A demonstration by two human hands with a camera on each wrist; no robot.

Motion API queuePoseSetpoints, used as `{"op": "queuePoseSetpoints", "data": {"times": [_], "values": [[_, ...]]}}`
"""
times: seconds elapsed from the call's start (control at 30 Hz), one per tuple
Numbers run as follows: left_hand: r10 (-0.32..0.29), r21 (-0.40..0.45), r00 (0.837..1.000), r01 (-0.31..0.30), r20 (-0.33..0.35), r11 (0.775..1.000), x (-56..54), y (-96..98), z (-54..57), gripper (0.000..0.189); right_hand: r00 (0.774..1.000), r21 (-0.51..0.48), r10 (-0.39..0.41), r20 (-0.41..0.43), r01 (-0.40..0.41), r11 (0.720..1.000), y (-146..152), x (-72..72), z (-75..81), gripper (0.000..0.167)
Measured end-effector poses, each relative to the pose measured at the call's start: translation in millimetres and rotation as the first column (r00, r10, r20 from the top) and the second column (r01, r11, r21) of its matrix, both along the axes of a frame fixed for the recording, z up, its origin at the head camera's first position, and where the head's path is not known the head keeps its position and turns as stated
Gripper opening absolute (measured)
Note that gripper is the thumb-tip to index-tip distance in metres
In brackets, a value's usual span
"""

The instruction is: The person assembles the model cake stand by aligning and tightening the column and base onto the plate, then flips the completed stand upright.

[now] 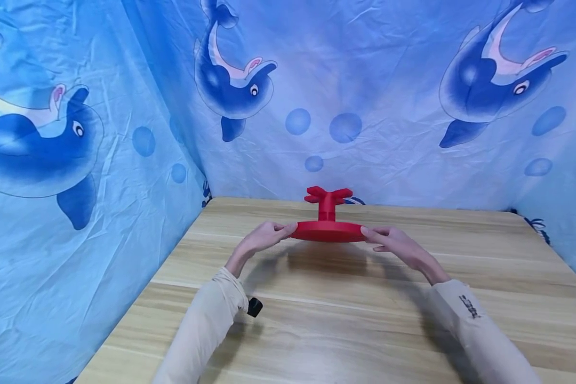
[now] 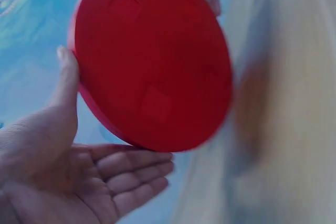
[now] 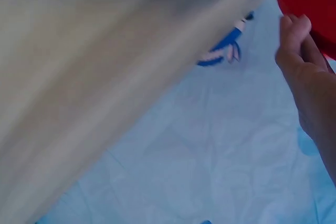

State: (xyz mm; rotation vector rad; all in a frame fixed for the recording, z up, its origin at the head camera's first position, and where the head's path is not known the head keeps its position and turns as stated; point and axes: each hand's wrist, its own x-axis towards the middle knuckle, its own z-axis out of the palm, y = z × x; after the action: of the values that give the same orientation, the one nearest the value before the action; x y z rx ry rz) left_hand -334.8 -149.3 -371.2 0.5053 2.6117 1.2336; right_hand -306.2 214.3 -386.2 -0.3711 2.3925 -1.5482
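Observation:
A red stand [image 1: 327,232] has a flat round disc at the bottom and a short post above it, topped by several spreading arms. Both hands hold it up over the table, and its shadow falls on the wood below. My left hand [image 1: 268,236] grips the disc's left edge, with the thumb on the rim and the other fingers reaching beneath. At the opposite edge, my right hand [image 1: 397,246] pinches the rim between thumb and fingers. Two shallow square outlines mark the disc's underside [image 2: 178,56] in the left wrist view.
The light wood table [image 1: 317,330] spreads beneath both forearms. Blue dolphin-print cloth [image 1: 374,165] hangs behind it and along both sides. Dark blue and white cord [image 1: 540,230] shows by the right back corner. A small black piece [image 1: 255,307] sticks out at the left cuff.

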Motion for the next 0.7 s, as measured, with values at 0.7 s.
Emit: {"op": "queuePoseSetpoints", "data": {"times": [0.7], "values": [[-0.056, -0.005, 0.919, 0.064, 0.390, 0.998, -2.0, 23.6, 44.9, 0.095, 0.977, 0.063, 0.037, 0.208, -0.051, 0.997, 12, 4.5, 42.6, 0.084]]}}
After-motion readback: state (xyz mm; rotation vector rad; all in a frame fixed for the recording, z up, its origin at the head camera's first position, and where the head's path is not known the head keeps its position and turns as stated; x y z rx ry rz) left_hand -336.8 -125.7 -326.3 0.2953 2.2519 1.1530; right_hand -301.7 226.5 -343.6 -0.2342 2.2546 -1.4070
